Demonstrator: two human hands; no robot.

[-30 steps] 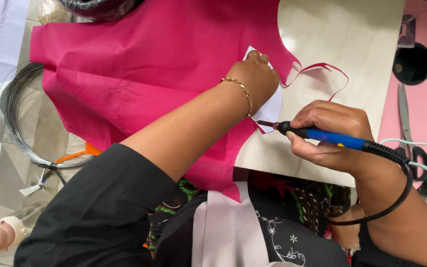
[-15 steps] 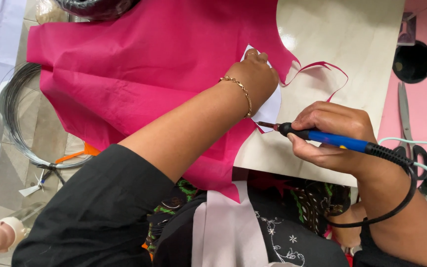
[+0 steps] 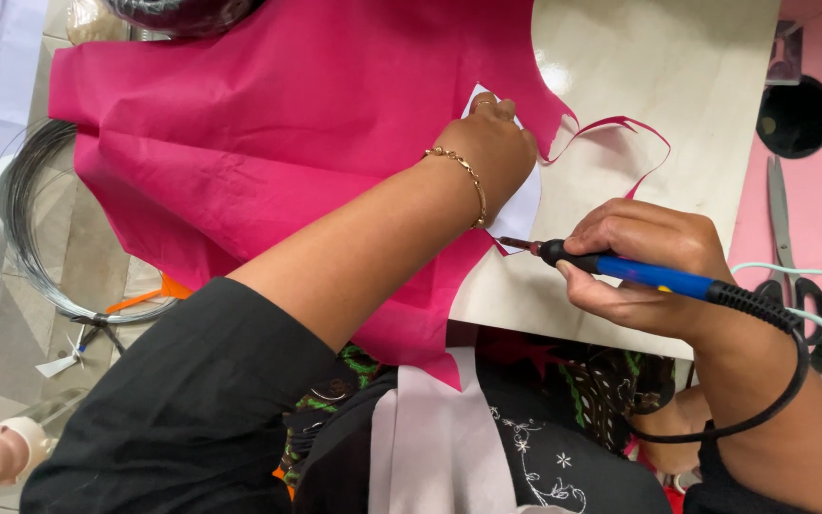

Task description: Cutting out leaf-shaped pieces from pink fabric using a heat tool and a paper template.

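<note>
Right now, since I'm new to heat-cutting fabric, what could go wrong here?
1. The left hand presses a white template on the pink fabric very near the hot tip; a slip could burn fingers.
2. The cord loops around the right hand's wrist and might tug the tool off its line.
</note>
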